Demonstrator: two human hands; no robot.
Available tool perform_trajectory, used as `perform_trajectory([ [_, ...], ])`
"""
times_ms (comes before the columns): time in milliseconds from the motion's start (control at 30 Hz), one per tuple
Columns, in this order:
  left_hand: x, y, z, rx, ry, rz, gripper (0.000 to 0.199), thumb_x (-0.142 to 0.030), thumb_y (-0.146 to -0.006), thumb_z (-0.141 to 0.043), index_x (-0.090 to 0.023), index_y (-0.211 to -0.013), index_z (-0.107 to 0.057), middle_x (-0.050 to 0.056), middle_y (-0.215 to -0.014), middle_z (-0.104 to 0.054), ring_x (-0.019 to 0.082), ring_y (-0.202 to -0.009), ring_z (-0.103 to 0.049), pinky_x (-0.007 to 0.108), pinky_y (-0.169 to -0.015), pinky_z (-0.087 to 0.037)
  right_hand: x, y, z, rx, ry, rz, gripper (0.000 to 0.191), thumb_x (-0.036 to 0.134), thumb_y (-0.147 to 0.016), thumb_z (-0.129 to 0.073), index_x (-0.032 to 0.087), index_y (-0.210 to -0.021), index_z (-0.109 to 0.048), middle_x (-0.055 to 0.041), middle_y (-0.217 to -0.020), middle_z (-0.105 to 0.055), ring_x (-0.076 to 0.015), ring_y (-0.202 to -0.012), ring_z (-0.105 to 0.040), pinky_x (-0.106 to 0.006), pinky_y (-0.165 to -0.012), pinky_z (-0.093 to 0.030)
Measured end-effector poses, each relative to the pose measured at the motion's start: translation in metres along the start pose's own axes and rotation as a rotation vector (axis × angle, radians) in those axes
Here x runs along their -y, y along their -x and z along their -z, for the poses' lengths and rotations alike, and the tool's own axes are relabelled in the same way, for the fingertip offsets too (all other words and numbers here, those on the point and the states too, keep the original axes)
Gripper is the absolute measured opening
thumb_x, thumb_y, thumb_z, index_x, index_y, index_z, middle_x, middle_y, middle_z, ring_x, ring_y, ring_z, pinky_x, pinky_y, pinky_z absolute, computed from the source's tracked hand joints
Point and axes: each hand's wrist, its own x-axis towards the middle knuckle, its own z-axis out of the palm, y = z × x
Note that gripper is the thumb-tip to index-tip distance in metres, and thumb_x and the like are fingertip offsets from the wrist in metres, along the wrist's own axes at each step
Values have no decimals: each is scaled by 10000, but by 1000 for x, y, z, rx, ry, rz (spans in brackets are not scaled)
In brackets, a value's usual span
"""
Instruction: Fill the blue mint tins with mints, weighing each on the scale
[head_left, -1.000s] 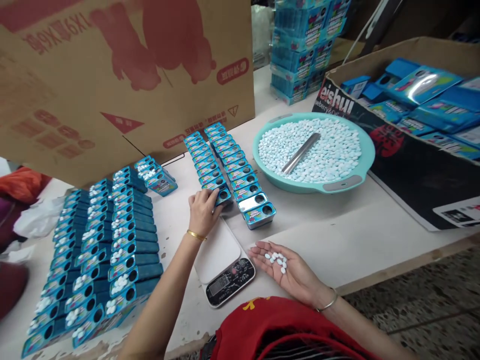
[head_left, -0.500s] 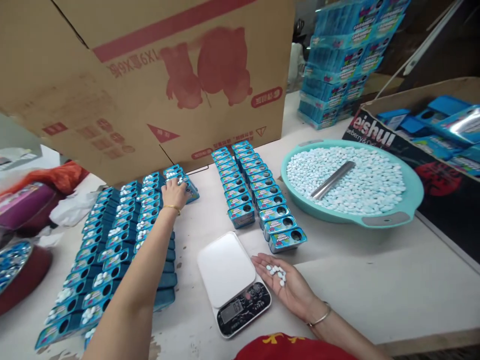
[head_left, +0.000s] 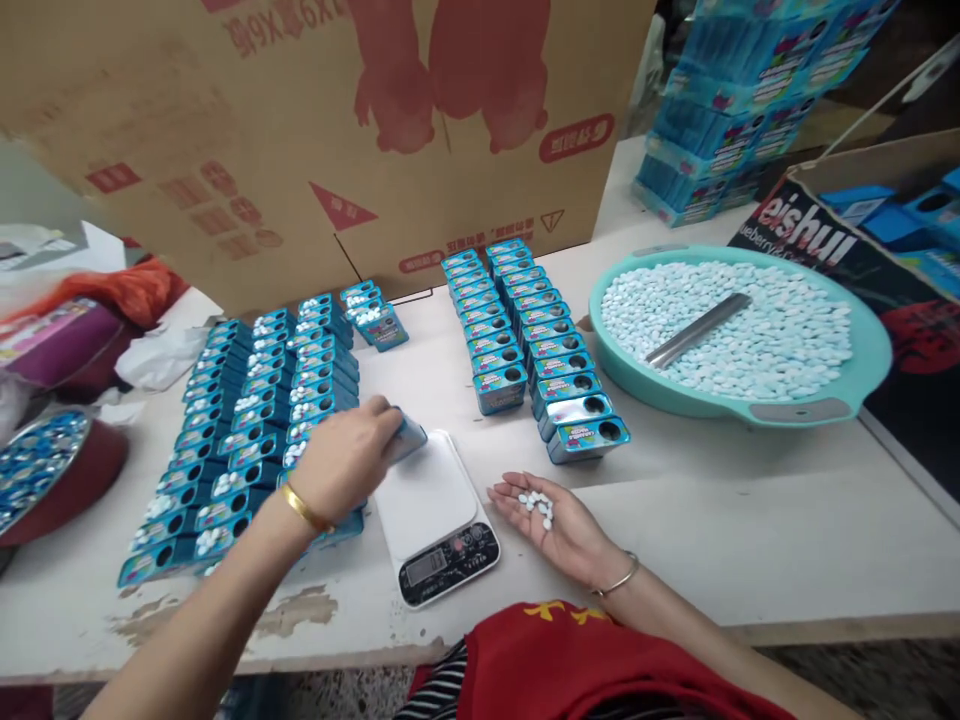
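My left hand [head_left: 351,455] grips a small blue candy tin [head_left: 409,440] by the far left corner of a white digital scale [head_left: 429,495]. Most of that tin is hidden behind the fingers, and whether it touches the scale I cannot tell. Just right of the scale, my right hand [head_left: 551,525] lies palm up with its fingers stretched out. Several small white candies [head_left: 538,507] rest in its palm. Beyond the scale stand two rows of blue tins [head_left: 499,388] with round holes in their tops. Left of my left hand are more rows of tins [head_left: 247,455], many topped with white candies.
At right, a turquoise basin [head_left: 675,395] of white candies holds a metal scoop [head_left: 697,330]. Behind stands a large cardboard box [head_left: 262,110]. A stack of blue packs [head_left: 720,130] and a dark carton [head_left: 802,225] are at back right. A red bowl [head_left: 97,465] is at left.
My left hand has come back from the far small group of tins to the scale, with a tin in it. My right hand still holds the candies. The view has shifted.
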Motion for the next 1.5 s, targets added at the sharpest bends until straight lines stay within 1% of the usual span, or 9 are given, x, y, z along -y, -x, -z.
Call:
perform_trajectory([
  [167,-31,30,-20,68,148,-15,156,-295,-864,-516,-177,-779,-575,51,-842,-594,164,-638,-573,275,-552,-400,-11,32,-8,53,48,-43,151,173,-867,-518,73,-909,-624,-148,-937,-708,-219,-970,-681,-299,-882,-524],
  [333,-69,58,-12,-232,301,-39,227,-342,-845,-568,-154,-972,-555,102,-1020,-572,235,-925,-546,375,-792,-467,-27,55,-10,113,27,-58,221,213,-901,-473,64,-964,-623,-165,-1018,-698,-212,-1006,-666,-311,-908,-510],
  [400,-101,72,-17,-222,470,-130,241,-334,-860,-543,-169,-1035,-535,84,-995,-569,208,-895,-544,346,-760,-486,-34,61,-6,154,6,-43,231,243,-910,-464,91,-942,-635,-125,-957,-716,-182,-944,-682,-300,-876,-523],
  [533,-162,85,-49,-128,603,-192,184,-265,-887,-484,-181,-1043,-534,92,-1012,-556,196,-887,-555,320,-716,-502,-50,71,1,155,-21,-35,281,321,-915,-450,130,-941,-654,-84,-934,-723,-189,-958,-670,-348,-887,-522],
  [633,-181,84,-72,-151,577,-169,161,-216,-920,-403,-166,-976,-545,99,-956,-550,188,-802,-555,296,-620,-483,-61,77,5,95,-42,8,313,333,-915,-425,135,-975,-660,-111,-1050,-703,-215,-1059,-633,-393,-943,-494],
  [900,-170,91,-80,-162,558,-220,153,-186,-922,-400,-148,-892,-545,86,-865,-555,174,-731,-555,280,-579,-480,-80,75,14,67,-82,63,228,224,-910,-448,147,-921,-663,-57,-872,-734,-153,-891,-686,-304,-876,-532],
  [1200,-174,95,-90,-216,773,-34,156,-167,-905,-419,-159,-878,-573,60,-844,-563,146,-740,-552,278,-668,-487,-69,60,16,70,-79,-14,147,129,-881,-501,143,-805,-626,-10,-736,-711,-87,-656,-670,-173,-642,-545],
  [1333,-145,89,-71,-390,937,75,132,-182,-890,-466,-173,-915,-595,38,-809,-586,129,-745,-560,251,-679,-467,-66,51,3,133,-24,6,88,140,-853,-553,151,-807,-626,-11,-760,-709,-102,-720,-675,-209,-696,-548],
  [1500,-81,71,-49,-529,791,193,118,-184,-884,-485,-174,-903,-601,31,-823,-613,125,-745,-557,253,-695,-451,-63,44,-9,136,135,-67,107,228,-847,-590,133,-839,-639,-32,-752,-684,-92,-628,-634,-184,-571,-495],
])
